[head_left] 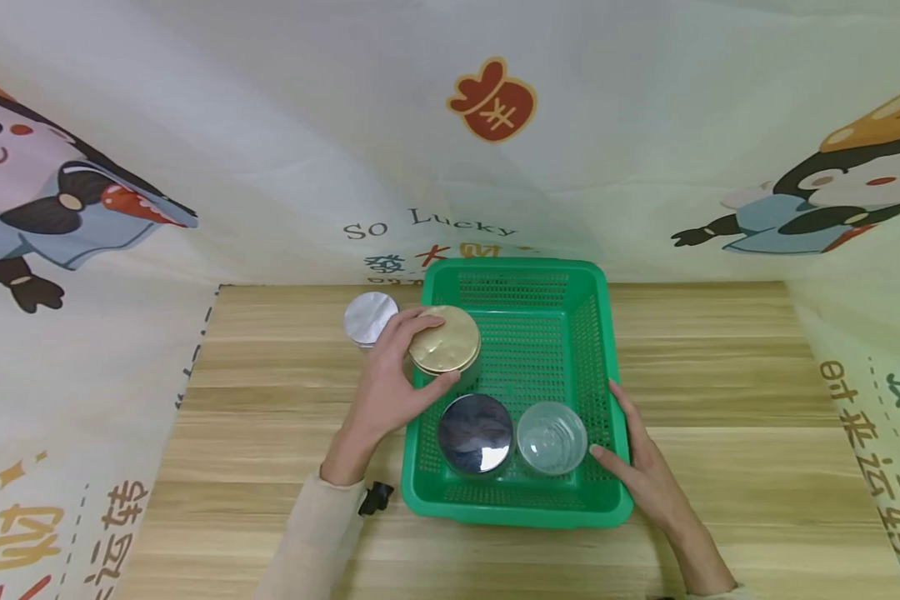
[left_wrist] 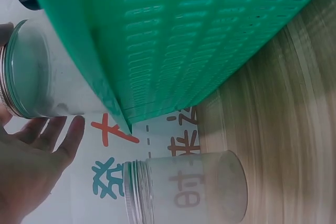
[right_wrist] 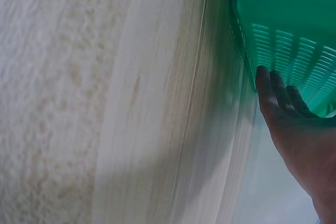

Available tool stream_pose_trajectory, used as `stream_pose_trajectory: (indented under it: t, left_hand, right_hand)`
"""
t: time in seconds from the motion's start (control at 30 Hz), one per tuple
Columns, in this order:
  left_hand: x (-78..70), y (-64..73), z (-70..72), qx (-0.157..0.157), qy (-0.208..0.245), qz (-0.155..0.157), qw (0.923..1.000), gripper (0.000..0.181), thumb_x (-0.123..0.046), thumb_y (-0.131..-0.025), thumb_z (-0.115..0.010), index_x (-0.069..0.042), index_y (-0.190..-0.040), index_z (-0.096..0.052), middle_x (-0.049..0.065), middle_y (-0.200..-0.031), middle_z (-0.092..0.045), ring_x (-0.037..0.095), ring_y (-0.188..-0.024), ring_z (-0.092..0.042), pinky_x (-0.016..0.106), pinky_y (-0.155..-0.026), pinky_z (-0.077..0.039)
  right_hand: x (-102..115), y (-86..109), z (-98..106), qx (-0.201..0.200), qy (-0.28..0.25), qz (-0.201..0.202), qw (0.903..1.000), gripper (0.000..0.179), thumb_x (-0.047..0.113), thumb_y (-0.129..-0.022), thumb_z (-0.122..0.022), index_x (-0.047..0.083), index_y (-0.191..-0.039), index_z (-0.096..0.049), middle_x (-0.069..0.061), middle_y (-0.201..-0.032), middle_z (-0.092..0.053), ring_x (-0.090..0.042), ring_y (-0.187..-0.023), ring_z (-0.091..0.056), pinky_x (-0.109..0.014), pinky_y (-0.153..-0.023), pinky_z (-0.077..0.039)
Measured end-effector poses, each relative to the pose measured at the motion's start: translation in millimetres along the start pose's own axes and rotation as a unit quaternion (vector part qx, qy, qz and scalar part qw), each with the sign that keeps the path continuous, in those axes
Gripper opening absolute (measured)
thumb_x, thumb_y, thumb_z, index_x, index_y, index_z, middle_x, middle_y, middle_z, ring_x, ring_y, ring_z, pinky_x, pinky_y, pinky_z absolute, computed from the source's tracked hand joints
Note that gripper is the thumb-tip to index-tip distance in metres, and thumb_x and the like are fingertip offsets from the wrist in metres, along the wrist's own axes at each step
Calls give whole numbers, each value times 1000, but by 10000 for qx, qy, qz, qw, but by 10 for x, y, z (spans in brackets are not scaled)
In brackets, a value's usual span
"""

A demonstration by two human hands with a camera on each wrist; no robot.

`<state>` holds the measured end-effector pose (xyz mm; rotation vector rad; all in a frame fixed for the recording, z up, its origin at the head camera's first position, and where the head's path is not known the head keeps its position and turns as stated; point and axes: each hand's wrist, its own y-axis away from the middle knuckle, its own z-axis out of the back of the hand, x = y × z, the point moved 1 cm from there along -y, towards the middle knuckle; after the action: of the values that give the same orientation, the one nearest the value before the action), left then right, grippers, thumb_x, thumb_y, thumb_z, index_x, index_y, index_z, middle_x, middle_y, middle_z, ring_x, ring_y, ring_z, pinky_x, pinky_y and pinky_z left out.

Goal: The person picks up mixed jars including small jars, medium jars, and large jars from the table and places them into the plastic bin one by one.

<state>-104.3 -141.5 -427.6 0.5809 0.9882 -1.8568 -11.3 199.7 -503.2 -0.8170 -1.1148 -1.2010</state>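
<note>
My left grip (head_left: 392, 379) is clasped round the gold-lidded jar (head_left: 448, 348) at the basket's (head_left: 517, 517) left rim, my right grip (head_left: 645, 467) on its opposite side, so I should hold the jar upright, clear of the dark-lidded one (head_left: 476, 432).

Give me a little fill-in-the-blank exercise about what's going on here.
The left grip holds a clear jar whose lid is coloured ____.
The right grip is on the perforated plastic basket, which is coloured ____.
The jar standing outside the basket has a lid coloured ____.
In the head view, the clear container in the basket stands to the ____ of the black-topped one.

Missing words: gold; green; silver; right.
</note>
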Motion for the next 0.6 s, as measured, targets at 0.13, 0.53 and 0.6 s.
stream_pose_trajectory:
  t: [0.13,0.53,0.6]
  left_hand:
    - [10,-23,-44,-83,7,-91,9999,61,-31,-75,-85,-15,-128,-60,5,-142,-50,22,-131,-47,42,-107,-40]
    - [1,-54,-134,-7,205,-151,9997,57,-28,-74,-86,-12,-123,-61,8,-141,-52,25,-131,-48,43,-105,-41]
    - [4,-59,-150,34,226,-147,9996,56,-28,-74,-86,-12,-122,-60,9,-142,-52,26,-132,-47,44,-106,-41]
  right_hand:
    - [-8,5,5,5,-32,41,10000,79,10,-99,-57,33,-160,-12,-19,-162,-14,-49,-133,-36,-67,-95,-40]
    - [-28,5,3,-7,-55,-30,10000,78,12,-99,-57,35,-159,-12,-18,-163,-13,-49,-135,-34,-67,-96,-40]
    - [-31,8,9,-23,-55,-58,10000,78,12,-99,-57,36,-159,-13,-18,-163,-14,-49,-135,-34,-67,-96,-40]
